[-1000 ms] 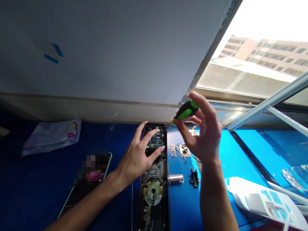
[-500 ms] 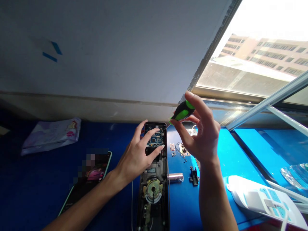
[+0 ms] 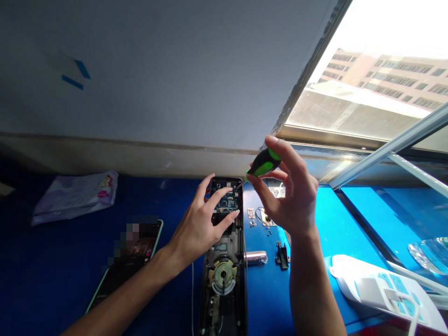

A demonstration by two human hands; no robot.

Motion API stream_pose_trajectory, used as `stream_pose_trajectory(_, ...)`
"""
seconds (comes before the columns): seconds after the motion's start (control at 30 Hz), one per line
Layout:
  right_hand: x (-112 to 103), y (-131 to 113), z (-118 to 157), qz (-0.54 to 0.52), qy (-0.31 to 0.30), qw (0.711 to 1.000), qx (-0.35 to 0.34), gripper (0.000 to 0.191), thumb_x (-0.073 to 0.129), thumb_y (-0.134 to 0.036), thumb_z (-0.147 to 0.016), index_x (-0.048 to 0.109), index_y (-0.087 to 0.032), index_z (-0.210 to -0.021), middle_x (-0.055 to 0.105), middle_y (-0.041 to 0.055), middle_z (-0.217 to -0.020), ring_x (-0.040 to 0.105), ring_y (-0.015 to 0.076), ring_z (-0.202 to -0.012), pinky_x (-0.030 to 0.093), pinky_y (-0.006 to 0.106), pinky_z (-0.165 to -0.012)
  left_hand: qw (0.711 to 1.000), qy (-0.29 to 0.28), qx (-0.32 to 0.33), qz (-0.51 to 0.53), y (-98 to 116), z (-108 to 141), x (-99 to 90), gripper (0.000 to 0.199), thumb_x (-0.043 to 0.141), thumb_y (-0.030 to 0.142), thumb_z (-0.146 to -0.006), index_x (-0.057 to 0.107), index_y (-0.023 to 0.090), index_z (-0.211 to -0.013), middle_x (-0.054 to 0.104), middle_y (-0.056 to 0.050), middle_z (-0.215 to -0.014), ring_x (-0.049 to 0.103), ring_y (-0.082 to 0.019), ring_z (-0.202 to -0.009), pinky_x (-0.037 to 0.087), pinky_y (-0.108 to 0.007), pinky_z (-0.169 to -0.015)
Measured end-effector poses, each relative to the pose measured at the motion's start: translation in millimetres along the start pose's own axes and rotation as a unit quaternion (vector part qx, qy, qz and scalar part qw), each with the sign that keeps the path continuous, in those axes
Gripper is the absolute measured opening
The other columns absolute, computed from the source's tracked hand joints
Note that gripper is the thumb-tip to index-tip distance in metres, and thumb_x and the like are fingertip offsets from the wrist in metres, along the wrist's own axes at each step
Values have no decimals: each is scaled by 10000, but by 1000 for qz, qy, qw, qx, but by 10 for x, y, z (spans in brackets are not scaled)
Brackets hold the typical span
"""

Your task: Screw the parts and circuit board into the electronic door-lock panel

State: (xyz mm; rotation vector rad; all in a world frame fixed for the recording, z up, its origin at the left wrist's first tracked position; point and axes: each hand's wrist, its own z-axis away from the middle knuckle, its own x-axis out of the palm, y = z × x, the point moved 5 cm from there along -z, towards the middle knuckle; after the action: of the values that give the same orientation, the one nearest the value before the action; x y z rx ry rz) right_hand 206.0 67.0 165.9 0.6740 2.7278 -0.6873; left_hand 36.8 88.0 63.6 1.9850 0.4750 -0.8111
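Observation:
My right hand [image 3: 292, 196] grips a black and green screwdriver [image 3: 263, 163] by its handle, the thumb low on it and a finger at its top end. The tilted shaft reaches the upper right corner of a blue circuit board [image 3: 224, 201]. That board sits in the far end of a long black opened device case [image 3: 244, 275]. Over the case lies my left hand [image 3: 201, 224], fingers spread, its index finger and thumb across the board. Nearer me in the case is a round speaker-like part [image 3: 223, 275] with a metal back.
Right of the case lie small screws [image 3: 252, 224], a pinkish metallic cylinder [image 3: 256, 257] and a black plastic bracket [image 3: 283, 256]. A phone [image 3: 136, 261] is at left, near a purple packet [image 3: 77, 196]. A white power strip [image 3: 381, 289] stands at right, below the window.
The screwdriver and my right hand have shifted slightly left, its tip now further over the board's corner. My left hand and the case stay in place.

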Motion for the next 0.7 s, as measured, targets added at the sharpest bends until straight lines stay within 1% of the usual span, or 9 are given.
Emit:
stream_pose_trajectory(0.2,-31,-38,-17,1,3,1000,-19,725,682,-68,-907,510,-412,-1522,710,-29,-1383,772,193,-981,715,365,-807,1000,8,-2,-8,-8,-2,4,486,638,466,-980,587,289,-1430,284,-117,-1697,426,-383,-1527,431,-566,-1236)
stream_pose_trajectory(0.3,-42,-37,-25,6,1,1000,-27,735,681,-59,-902,507,-409,-1525,711,-28,-1384,773,193,-1001,715,350,-807,1000,8,-1,-6,-7,-1,1,483,641,470,-977,594,293,-1424,281,-110,-1702,430,-388,-1523,431,-571,-1236)
stream_pose_trajectory(0.4,-42,-16,-21,1,4,1000,-28,744,681,-57,-894,506,-406,-1527,703,-22,-1401,776,207,-1032,720,360,-815,1000,6,-5,-2,-4,1,-4,476,643,469,-974,605,291,-1414,281,-107,-1702,436,-391,-1517,429,-575,-1237)
stream_pose_trajectory(0.53,-30,30,-5,0,-3,1000,-13,745,672,-63,-896,499,-414,-1530,686,-18,-1427,773,222,-1077,720,351,-811,1000,-3,-16,9,-3,-16,-1,487,638,488,-973,613,283,-1414,270,-114,-1695,459,-394,-1497,419,-582,-1239)
stream_pose_trajectory(0.63,-44,60,6,-5,5,1000,-1,744,693,-68,-878,516,-403,-1519,683,4,-1431,771,232,-1086,717,335,-778,999,-13,-25,18,-2,-44,13,497,619,509,-979,621,268,-1414,239,-124,-1694,418,-395,-1524,377,-576,-1264)
stream_pose_trajectory(0.7,-61,79,12,-13,17,1000,8,740,711,-70,-863,534,-399,-1501,689,13,-1418,770,238,-1080,719,346,-762,999,-20,-31,23,2,-62,26,503,607,522,-983,627,263,-1413,216,-125,-1699,378,-402,-1547,354,-575,-1277)
